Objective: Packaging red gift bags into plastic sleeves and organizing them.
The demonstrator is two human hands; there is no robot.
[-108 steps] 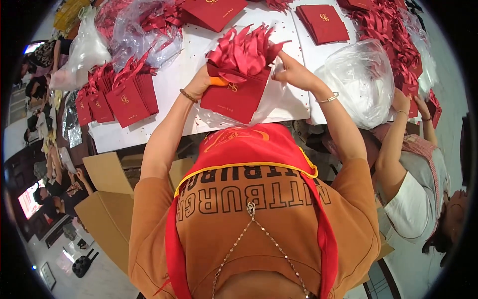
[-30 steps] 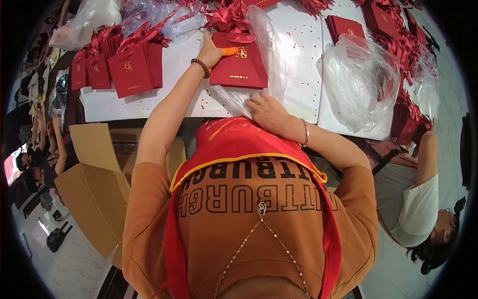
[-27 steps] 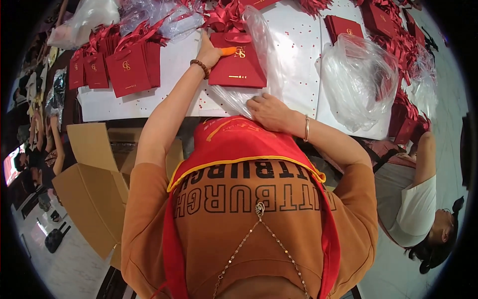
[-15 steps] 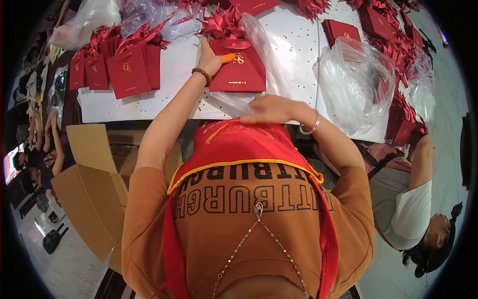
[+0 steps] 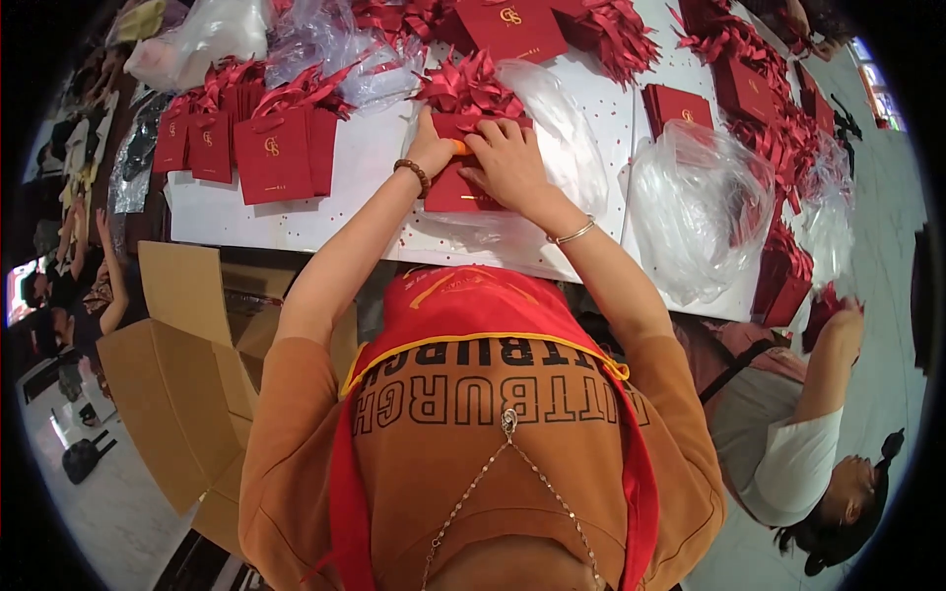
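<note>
Both hands are up on the white bench [image 5: 355, 167], working a stack of red paper gift bags [image 5: 455, 187] that lies flat near the bench's middle, its ribbon handles [image 5: 463, 87] fanned out at the far end. The left hand [image 5: 432, 146], with a brown bead bracelet on its wrist, grips the stack at its left edge, fingers curled onto the bags. The right hand [image 5: 509, 163], a thin bangle at the wrist, presses down on top of the stack with fingers bent over its upper edge, touching the left hand. A clear plastic bag [image 5: 567, 133] lies crumpled just beside and partly under the stack, to the right.

Over on the left of the bench, a row of upright red gift bags [image 5: 271, 153] stands with handles up. A larger clear plastic sheet [image 5: 690, 212] billows at the right edge, and more flat red bags [image 5: 675, 103] are piled beyond it. Below the bench on the left sits an open cardboard box [image 5: 177, 394]. At the lower right, another person in a white top [image 5: 788, 463] reaches an arm up toward the bench's right end.
</note>
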